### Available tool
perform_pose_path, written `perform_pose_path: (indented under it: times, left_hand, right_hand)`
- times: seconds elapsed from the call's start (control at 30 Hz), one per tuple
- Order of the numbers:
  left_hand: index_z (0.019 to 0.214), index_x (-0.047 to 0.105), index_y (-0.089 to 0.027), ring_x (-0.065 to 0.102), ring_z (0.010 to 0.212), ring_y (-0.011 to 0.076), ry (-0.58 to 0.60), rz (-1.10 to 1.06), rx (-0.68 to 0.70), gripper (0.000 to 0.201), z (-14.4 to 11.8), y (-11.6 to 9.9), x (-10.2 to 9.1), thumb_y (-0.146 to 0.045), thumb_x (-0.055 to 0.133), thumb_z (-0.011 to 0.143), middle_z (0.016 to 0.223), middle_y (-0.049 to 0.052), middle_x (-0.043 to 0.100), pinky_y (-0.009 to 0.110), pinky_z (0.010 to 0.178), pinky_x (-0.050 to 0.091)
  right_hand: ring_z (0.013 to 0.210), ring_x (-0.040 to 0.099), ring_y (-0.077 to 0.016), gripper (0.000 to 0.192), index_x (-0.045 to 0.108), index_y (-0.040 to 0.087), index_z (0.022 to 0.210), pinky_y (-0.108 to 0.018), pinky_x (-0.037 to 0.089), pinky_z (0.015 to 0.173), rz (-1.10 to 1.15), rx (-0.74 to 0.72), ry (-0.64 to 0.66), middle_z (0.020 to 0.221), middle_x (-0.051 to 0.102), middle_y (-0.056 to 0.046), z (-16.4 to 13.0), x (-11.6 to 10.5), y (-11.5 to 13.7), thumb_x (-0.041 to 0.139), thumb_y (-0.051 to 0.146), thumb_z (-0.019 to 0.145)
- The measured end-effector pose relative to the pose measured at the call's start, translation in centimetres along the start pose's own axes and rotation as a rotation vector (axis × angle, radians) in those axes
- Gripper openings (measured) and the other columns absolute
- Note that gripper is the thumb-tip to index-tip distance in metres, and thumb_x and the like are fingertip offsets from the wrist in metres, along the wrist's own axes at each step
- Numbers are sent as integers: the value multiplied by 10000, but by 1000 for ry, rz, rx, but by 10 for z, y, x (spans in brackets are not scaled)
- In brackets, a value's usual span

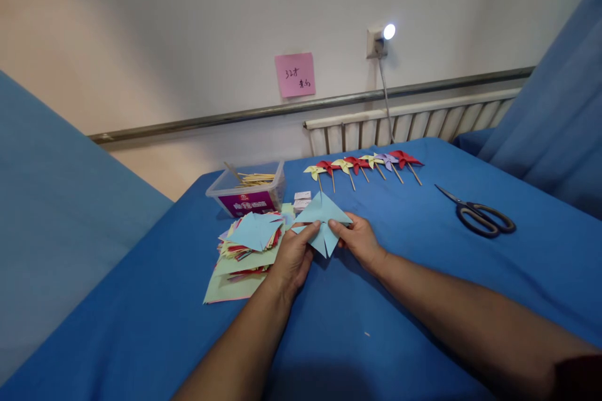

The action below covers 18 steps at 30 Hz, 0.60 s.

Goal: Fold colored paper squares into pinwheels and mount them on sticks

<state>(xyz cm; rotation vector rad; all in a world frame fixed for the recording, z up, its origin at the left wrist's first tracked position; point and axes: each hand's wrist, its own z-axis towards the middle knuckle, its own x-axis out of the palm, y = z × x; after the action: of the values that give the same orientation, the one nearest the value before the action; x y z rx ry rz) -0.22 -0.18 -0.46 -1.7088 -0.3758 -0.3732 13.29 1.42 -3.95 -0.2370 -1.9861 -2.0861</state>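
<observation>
Between my two hands is a light blue paper square (322, 208), turned corner-up, with slits cut from its corners toward the middle. My left hand (295, 258) pinches its left side, thumb on top near the centre. From the right, my right hand (359, 239) grips it the same way, thumb also near the centre. Just left of my left hand lies a stack of cut paper squares (254, 235) in several colours, a light blue one on top. Larger pale green sheets (226, 285) lie beneath that stack.
A clear plastic box (249, 191) of wooden sticks stands behind the stack, with small white boxes (301, 199) beside it. Several finished paper pinwheels (357, 164) lie in a row at the back. Black-handled scissors (480, 216) rest at right on the blue cloth (423, 250).
</observation>
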Motion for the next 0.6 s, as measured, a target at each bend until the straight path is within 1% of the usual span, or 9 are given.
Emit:
perform_pose_path:
  times: [0.1, 0.17, 0.3, 0.4, 0.47, 0.5, 0.53, 0.6]
  left_hand:
    - [853, 731, -107, 657, 700, 170, 20, 49, 21, 293, -1, 1, 0, -256, 839, 625, 852, 89, 742, 283, 710, 516]
    - [868, 735, -101, 662, 712, 179, 12, 88, 36, 312, -1, 3, -1, -264, 839, 623, 892, 107, 746, 290, 711, 515]
    - [920, 737, -107, 666, 692, 190, -17, 121, 44, 378, 0, 6, -2, -266, 851, 597, 864, 99, 749, 300, 691, 515]
    - [919, 732, -112, 673, 702, 189, -42, 81, 63, 358, 1, 4, -2, -241, 842, 604, 854, 86, 752, 293, 696, 519]
    - [927, 725, -115, 683, 728, 193, -80, 27, 71, 353, 2, 1, -1, -209, 836, 605, 867, 83, 755, 293, 720, 528]
    - [930, 722, -115, 687, 740, 197, -103, -1, 69, 359, 3, -1, -1, -189, 836, 598, 873, 85, 756, 295, 732, 532]
    - [933, 719, -113, 691, 745, 202, -123, -26, 63, 366, 3, -2, -2, -171, 836, 591, 876, 88, 757, 299, 737, 536]
    - [938, 713, -108, 694, 740, 210, -145, -58, 46, 373, 4, -5, -2, -147, 831, 586, 876, 96, 758, 308, 731, 543]
  right_hand:
    - [411, 445, -93, 453, 614, 162, 751, -234, 320, 401, 1, -11, 9, 502, 532, 42, 1, 0, -3, 756, 580, 647]
    - [412, 443, -92, 439, 608, 164, 744, -230, 317, 401, -10, -22, 19, 496, 525, 45, 1, -1, -5, 750, 571, 661]
    - [415, 440, -90, 414, 591, 173, 745, -227, 320, 401, -28, -25, 31, 512, 526, 48, 1, -1, -7, 743, 552, 676]
    - [426, 451, -94, 363, 580, 182, 789, -226, 340, 414, -47, -59, 30, 532, 518, 54, 0, -1, -4, 687, 525, 741]
    - [493, 504, -104, 292, 590, 188, 912, -235, 402, 470, -79, -144, -11, 661, 585, 25, -2, -3, -3, 630, 455, 801]
    - [564, 546, -114, 275, 584, 197, 1008, -247, 443, 525, -105, -204, -41, 790, 627, -4, -3, -4, -2, 604, 398, 821]
    - [664, 588, -129, 306, 563, 212, 1107, -267, 479, 596, -141, -271, -69, 953, 640, -40, -4, -4, 0, 584, 331, 826]
    - [916, 615, -177, 457, 509, 252, 1248, -327, 507, 760, -261, -410, -96, 1251, 549, -91, -8, -6, 2, 557, 198, 796]
